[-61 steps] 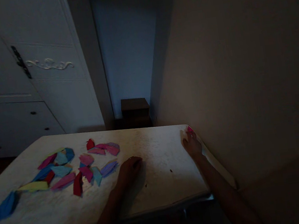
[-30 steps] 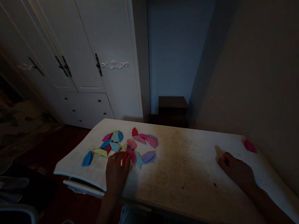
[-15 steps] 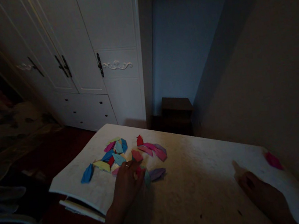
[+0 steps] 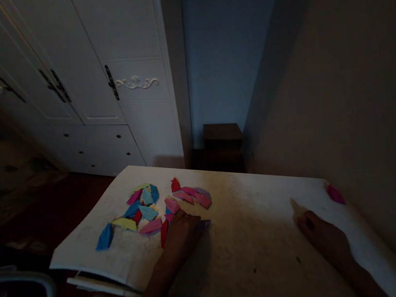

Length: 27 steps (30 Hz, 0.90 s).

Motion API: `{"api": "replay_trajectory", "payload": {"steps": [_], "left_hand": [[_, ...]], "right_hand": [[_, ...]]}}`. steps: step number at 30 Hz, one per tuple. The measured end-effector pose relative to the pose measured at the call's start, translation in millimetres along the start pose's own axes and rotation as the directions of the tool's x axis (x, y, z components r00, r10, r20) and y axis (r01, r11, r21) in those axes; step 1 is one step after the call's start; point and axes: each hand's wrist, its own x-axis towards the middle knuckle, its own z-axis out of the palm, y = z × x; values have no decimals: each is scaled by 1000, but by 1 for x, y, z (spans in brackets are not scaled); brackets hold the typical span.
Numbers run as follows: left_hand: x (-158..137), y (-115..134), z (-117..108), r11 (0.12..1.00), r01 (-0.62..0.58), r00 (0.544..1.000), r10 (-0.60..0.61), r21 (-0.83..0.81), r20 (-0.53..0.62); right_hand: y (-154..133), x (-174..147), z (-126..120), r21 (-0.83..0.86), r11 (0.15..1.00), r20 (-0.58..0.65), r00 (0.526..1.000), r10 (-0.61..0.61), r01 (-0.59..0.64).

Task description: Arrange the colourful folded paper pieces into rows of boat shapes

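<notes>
Right hand (image 4: 322, 234): it lies flat on the white table (image 4: 253, 229), fingers loosely curled, holding nothing.
Left hand (image 4: 183, 231): it rests palm down at the near edge of the paper pieces (image 4: 154, 206), fingers bent over a purple piece (image 4: 204, 223); I cannot tell if it pinches it.
Paper pieces: blue, pink, red and yellow folded bits, spread on the left part of the table.
Pink piece (image 4: 335, 194): alone by the wall, beyond the right hand.
Stool (image 4: 223, 137): dark, behind the table.
Wardrobe (image 4: 99, 74): white, far left.

Dim room, left hand (image 4: 183, 231) on coloured paper pieces (image 4: 150, 206), right hand (image 4: 323, 236) flat on white table (image 4: 259, 218)
</notes>
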Motion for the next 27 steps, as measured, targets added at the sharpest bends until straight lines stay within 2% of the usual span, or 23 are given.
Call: {"api": "replay_trajectory", "payload": {"steps": [3, 5, 7, 9, 11, 12, 14, 17, 19, 27], "left_hand": [[1, 12, -6, 981, 40, 997, -51, -192, -52], [3, 22, -8, 883, 132, 987, -157, -450, -19], [4, 33, -6, 651, 254, 960, -260, -715, 104], [7, 44, 0, 343, 346, 924, -286, -873, 253], [9, 55, 8, 77, 412, 890, -249, -908, 382], [11, 61, 12, -22, 449, 871, -214, -893, 443], [14, 74, 17, -152, 535, 819, -147, -831, 554], [19, 93, 22, -241, 617, 749, -111, -749, 653], [23, 103, 25, -256, 626, 736, -119, -737, 667], [55, 131, 54, -92, 556, 814, -141, -826, 563]], "right_hand": [[-2, 0, -2, 12, 1000, -2, 1000, -14, 14], [-4, 0, -4, 12, 1000, 8, 1000, -19, 19], [-4, 1, -5, 10, 1000, 3, 1000, -24, 24], [-4, 2, -4, 17, 999, -16, 999, -34, 34], [-2, 4, -3, 47, 998, -35, 998, -49, 50], [-1, 4, -2, 67, 996, -44, 997, -57, 60], [0, 5, -1, 99, 992, -59, 996, -67, 72], [1, 5, -1, 112, 990, -69, 995, -78, 85], [1, 5, -1, 125, 988, -69, 994, -83, 91], [1, 4, 1, 188, 972, -139, 983, -116, 142]]}}
